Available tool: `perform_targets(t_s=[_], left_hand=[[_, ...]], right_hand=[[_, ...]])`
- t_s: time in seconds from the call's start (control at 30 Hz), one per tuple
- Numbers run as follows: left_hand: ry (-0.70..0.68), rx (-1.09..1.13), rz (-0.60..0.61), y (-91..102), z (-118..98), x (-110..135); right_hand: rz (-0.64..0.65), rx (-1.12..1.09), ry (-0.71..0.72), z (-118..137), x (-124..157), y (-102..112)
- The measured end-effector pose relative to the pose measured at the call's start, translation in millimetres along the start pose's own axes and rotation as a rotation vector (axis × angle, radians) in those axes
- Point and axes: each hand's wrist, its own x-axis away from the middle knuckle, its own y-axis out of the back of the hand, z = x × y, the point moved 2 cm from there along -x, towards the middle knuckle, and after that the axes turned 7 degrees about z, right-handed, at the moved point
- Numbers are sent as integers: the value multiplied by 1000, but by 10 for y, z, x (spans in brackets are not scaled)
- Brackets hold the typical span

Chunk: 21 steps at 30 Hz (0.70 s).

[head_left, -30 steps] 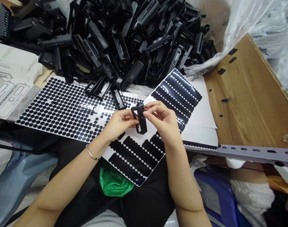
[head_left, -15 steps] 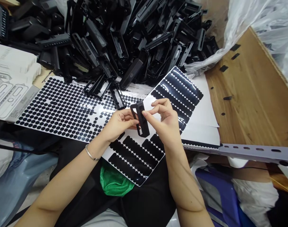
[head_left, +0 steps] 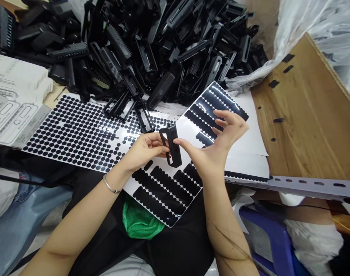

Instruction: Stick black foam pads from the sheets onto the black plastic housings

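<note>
My left hand (head_left: 147,150) grips a black plastic housing (head_left: 174,147), a long narrow part with an open slot along its left side. It is held tilted above the sheet of black oval stickers (head_left: 166,191). My right hand (head_left: 218,147) has its fingers spread, and only the thumb tip rests against the housing's right face. Under my left hand and to its left lies a sheet of black round stickers (head_left: 77,134). Whether a sticker sits under my thumb is hidden.
A big heap of similar black plastic parts (head_left: 163,50) fills the back. Printed white boxes (head_left: 16,103) stand at the left. To the right are a wooden board (head_left: 304,134) with stray stickers and clear plastic wrap (head_left: 258,76). A green bag (head_left: 140,222) hangs below the table edge.
My right fingers have opened away from the housing and spread to the upper right, while the thumb stays against it. My left hand and the housing have hardly moved.
</note>
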Motion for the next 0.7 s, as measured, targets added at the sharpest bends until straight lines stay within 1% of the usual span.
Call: perform_targets(t_s=[0.03, 0.13, 0.17, 0.2, 0.23, 0.3, 0.37, 0.4, 0.53, 0.6, 0.7], left_hand=[[-4, -16, 17, -11, -22, 8], [-5, -67, 67, -36, -68, 38], [-1, -82, 80, -40, -74, 49], [2, -93, 90, -42, -77, 60], [7, -100, 99, -42, -78, 71], [18, -108, 114, -40, -74, 87], [18, -120, 108, -31, -70, 93], [10, -127, 95, -23, -70, 93], [-16, -174, 7, 21, -66, 83], [0, -195, 10, 32, -58, 81], [1, -186, 53, 25, -51, 77]], right_hand=[[78, -91, -20, -33, -26, -3], [415, -417, -55, -69, -60, -66], [493, -495, -62, -55, -51, -91], [525, -538, -66, -35, -37, -113], [519, -547, -68, -12, -20, -130], [465, -510, -75, 28, 12, -155], [452, -492, -79, 50, 34, -171], [474, -505, -80, 52, 39, -175], [633, -591, -100, 25, 30, -144], [692, -587, -114, 7, 22, -107], [741, -565, -118, -18, 22, -71]])
